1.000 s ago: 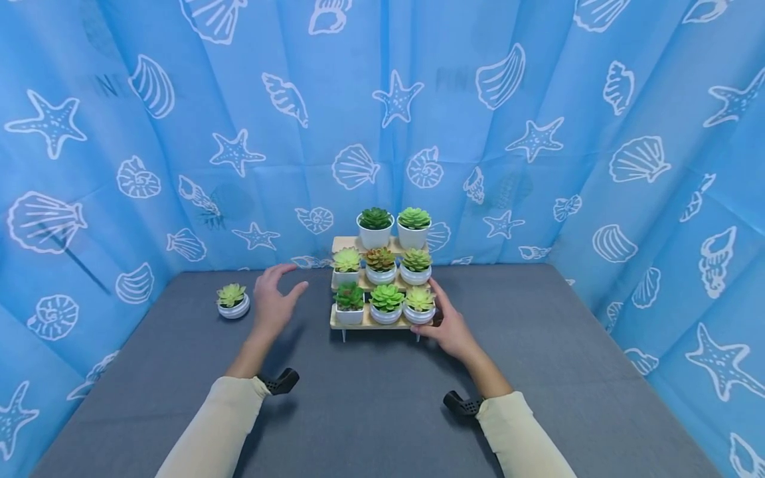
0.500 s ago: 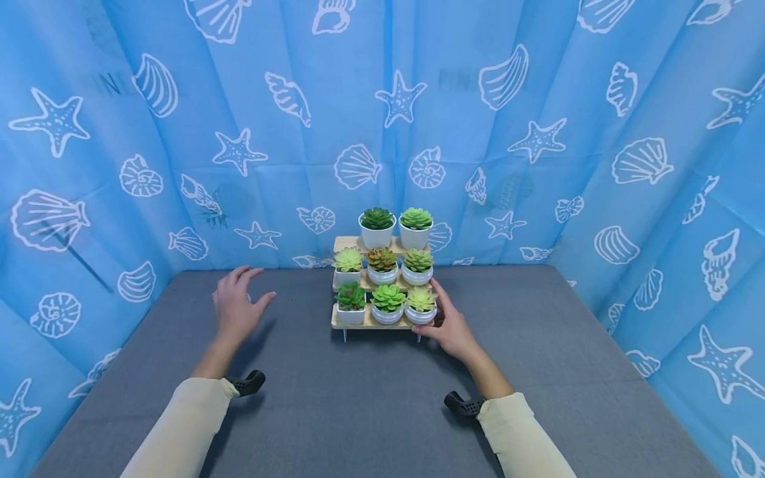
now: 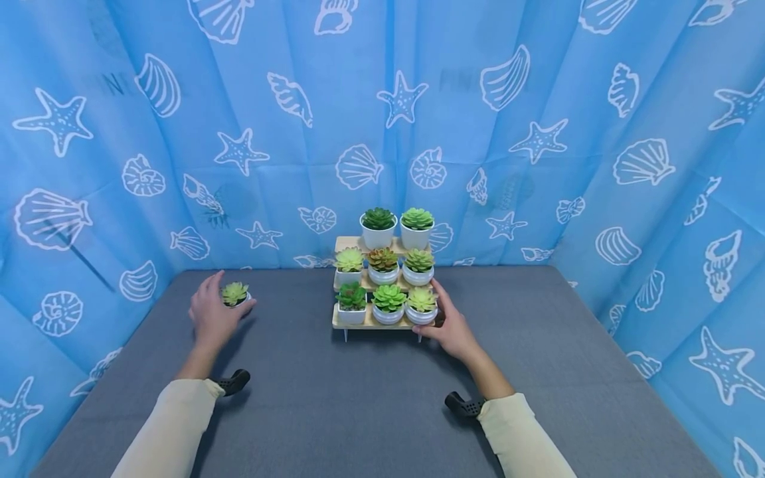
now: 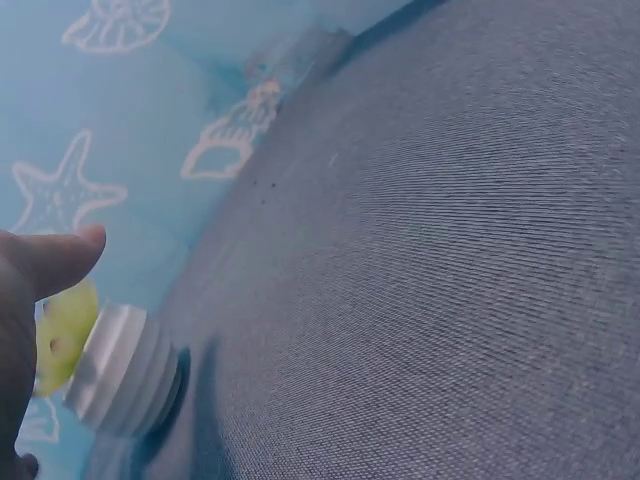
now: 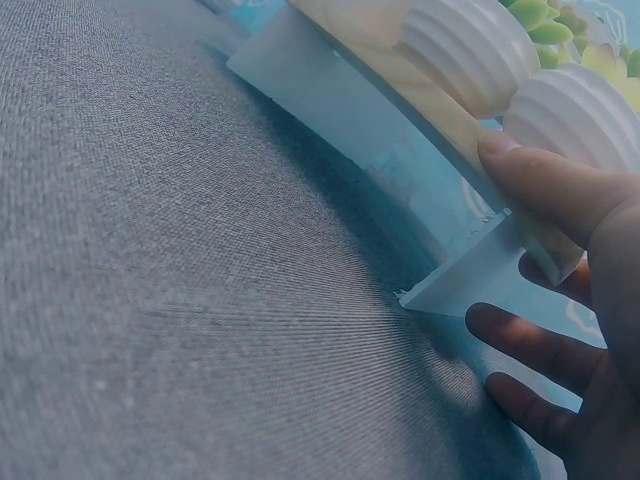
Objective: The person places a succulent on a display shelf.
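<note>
A small light-green potted succulent (image 3: 234, 293) in a ribbed white pot (image 4: 128, 370) stands on the table at the left. My left hand (image 3: 210, 311) is around it, fingers on the far side and thumb on the near side. In the left wrist view the thumb looks apart from the pot. My right hand (image 3: 452, 326) holds the right end of a three-tier wooden plant stand (image 3: 382, 326). Its thumb presses the front edge of the lowest board (image 5: 455, 135), and some fingers reach round the side. Several potted succulents sit on the tiers.
Grey cloth covers the table (image 3: 335, 411). A blue curtain (image 3: 382, 126) with white shell and starfish prints hangs behind and at both sides. The stand's back is close to the curtain. Clear legs (image 5: 470, 265) hold the lowest board above the cloth.
My left hand has moved left across the table to the lone succulent and now surrounds it. The right hand stays at the end of the plant stand.
</note>
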Tool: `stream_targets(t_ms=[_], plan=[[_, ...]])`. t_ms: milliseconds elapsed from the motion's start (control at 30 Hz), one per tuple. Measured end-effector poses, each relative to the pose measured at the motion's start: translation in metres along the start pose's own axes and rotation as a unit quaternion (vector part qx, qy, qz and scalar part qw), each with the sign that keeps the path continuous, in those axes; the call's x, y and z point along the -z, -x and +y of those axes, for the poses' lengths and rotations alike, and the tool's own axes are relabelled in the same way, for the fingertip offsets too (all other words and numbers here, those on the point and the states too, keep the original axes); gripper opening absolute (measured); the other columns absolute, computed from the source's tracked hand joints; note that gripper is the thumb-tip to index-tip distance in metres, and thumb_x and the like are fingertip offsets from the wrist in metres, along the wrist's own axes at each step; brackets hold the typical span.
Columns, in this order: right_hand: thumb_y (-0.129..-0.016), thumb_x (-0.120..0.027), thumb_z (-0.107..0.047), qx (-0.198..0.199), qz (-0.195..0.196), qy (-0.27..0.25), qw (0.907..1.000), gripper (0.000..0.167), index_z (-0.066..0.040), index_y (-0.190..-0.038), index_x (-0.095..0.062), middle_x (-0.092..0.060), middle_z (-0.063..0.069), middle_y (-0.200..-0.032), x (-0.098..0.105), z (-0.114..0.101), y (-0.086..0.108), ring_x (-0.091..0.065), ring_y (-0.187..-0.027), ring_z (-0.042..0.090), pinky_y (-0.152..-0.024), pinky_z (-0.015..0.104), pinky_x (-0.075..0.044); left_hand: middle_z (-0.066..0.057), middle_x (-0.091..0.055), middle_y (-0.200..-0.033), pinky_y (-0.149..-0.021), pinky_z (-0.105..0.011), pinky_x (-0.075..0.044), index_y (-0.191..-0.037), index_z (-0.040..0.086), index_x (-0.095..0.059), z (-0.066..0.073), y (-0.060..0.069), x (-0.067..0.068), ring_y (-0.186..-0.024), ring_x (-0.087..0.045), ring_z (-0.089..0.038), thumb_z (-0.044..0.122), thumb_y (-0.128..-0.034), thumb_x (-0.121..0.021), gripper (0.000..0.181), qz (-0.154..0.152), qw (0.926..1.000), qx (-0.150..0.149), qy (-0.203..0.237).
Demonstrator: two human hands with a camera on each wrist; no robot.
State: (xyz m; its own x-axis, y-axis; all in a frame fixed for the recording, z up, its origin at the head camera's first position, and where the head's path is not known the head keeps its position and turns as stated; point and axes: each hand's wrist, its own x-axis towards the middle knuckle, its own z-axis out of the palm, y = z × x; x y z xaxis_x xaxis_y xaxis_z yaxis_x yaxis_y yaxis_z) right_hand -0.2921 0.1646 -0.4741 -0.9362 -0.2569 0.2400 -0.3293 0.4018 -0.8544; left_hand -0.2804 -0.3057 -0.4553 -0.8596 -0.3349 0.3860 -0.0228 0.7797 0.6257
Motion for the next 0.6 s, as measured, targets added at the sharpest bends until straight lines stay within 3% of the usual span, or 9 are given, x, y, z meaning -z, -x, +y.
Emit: stream_targets(t_ms=[133,233,600], plan=[[-0.078,-0.083,-0.015,0.001,0.000,0.002,1.0000,0.106,-0.037,-0.156,-0.013,-0.057,0.015,-0.123,0.000,0.000,0.000,-0.058,-0.108,0.028,-0.086,0.045,-0.046,-0.028,-0.026,-0.150,-0.104,-0.066,-0.020,-0.155,0.004,-0.017,-0.006,0.000,0.001,-0.136,-0.021,-0.048,0.035,-0.0831,-0.078,0.099,-0.037,0.9961,0.068,0.042],[-0.079,-0.083,-0.016,0.000,-0.001,0.003,1.0000,0.106,-0.038,-0.155,-0.013,-0.057,0.015,-0.123,0.000,0.000,0.000,-0.057,-0.109,0.028,-0.087,0.046,-0.046,-0.028,-0.026,-0.150,-0.106,-0.062,-0.022,-0.155,0.002,-0.012,-0.010,-0.001,0.001,-0.137,-0.022,-0.047,0.036,-0.0849,-0.075,0.100,-0.057,0.9905,0.103,0.072],[-0.079,-0.083,-0.016,0.001,-0.001,0.004,1.0000,0.106,-0.038,-0.156,-0.013,-0.056,0.015,-0.126,0.000,0.001,0.000,-0.056,-0.113,0.029,-0.090,0.048,-0.045,-0.029,-0.031,-0.148,-0.108,-0.055,-0.027,-0.152,-0.004,-0.019,-0.020,0.004,-0.006,-0.135,-0.032,-0.043,0.033,-0.0876,-0.073,0.092,-0.074,0.9785,0.140,0.132]])
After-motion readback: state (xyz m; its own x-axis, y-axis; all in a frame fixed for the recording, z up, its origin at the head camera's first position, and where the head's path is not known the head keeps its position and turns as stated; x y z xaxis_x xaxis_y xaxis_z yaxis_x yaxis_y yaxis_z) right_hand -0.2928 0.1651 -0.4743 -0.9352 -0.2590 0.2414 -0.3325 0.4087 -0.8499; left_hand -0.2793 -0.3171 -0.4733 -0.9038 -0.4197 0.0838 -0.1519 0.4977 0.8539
